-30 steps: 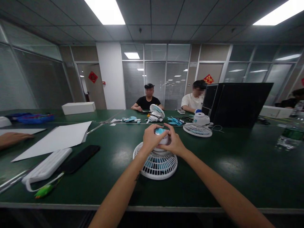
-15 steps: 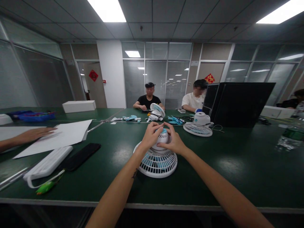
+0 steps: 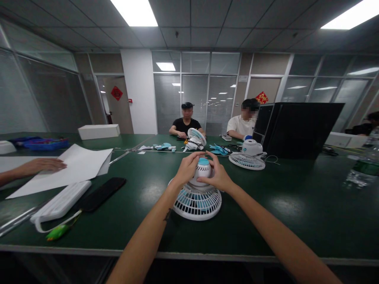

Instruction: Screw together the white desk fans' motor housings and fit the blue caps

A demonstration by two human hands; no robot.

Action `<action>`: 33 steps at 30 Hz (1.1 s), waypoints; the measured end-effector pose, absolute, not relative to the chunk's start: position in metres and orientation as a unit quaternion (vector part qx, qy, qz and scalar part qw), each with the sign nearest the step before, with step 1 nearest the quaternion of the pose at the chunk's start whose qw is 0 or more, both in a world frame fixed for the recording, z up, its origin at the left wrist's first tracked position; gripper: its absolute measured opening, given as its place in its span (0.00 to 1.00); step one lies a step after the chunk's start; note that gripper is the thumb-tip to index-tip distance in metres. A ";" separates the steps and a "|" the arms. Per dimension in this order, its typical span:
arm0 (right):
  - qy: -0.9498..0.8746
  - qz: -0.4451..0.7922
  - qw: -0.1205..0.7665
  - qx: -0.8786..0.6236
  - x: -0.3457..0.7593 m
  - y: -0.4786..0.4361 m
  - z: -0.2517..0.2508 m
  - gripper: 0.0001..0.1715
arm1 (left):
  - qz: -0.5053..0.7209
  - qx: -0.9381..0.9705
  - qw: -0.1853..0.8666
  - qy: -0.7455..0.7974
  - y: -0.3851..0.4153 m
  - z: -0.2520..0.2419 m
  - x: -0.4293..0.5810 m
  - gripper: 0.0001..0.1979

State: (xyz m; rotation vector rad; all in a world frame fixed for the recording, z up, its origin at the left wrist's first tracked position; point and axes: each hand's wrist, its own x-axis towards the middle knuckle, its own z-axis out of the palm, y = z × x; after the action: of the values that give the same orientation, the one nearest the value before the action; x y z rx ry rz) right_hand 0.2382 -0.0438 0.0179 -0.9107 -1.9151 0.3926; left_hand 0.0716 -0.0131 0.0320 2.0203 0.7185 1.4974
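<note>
A white desk fan [image 3: 197,205] lies face down on the green table in front of me, its round grille against the tabletop and light blue blades showing through the slots. Its rounded motor housing [image 3: 203,171] points up, topped by a light blue cap [image 3: 203,161]. My left hand [image 3: 187,169] curves around the housing's left side, thumb and fingers against it. From the right, my right hand [image 3: 219,176] cups the same housing, with its thumb across the near side. The fingertips of both hands come close together behind the cap, where they are partly hidden.
A second fan [image 3: 248,156] lies face down beyond, beside a large black case [image 3: 299,128]. Another fan [image 3: 196,139] stands before a co-worker. Left are a black pouch [image 3: 103,194], a white power strip [image 3: 60,201] and paper [image 3: 74,165] under another person's hand [image 3: 41,167].
At the left, the other person's hand and the paper have shifted left. My fingers have eased slightly apart, showing more of the blue cap. The fan has stayed in place.
</note>
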 end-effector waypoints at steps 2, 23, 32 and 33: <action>-0.784 0.160 0.469 -0.374 0.239 -0.044 0.018 0.65 | 0.557 0.734 0.292 0.258 -0.012 0.032 0.072 0.17; -0.800 0.151 0.456 -0.361 0.240 -0.044 0.018 0.64 | 0.592 0.662 0.372 0.270 -0.008 0.025 0.080 0.11; -0.801 0.141 0.459 -0.358 0.240 -0.043 0.018 0.63 | 0.556 0.726 0.260 0.310 -0.019 0.031 0.081 0.11; -0.801 0.141 0.458 -0.358 0.240 -0.043 0.018 0.63 | 0.554 0.726 0.268 0.308 -0.018 0.032 0.080 0.11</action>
State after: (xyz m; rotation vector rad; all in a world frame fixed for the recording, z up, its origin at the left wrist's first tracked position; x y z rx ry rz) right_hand 0.2403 -0.0434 0.0178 -0.8808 -1.9745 0.3470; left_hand 0.0801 -0.0182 0.0317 1.9579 0.8309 1.4934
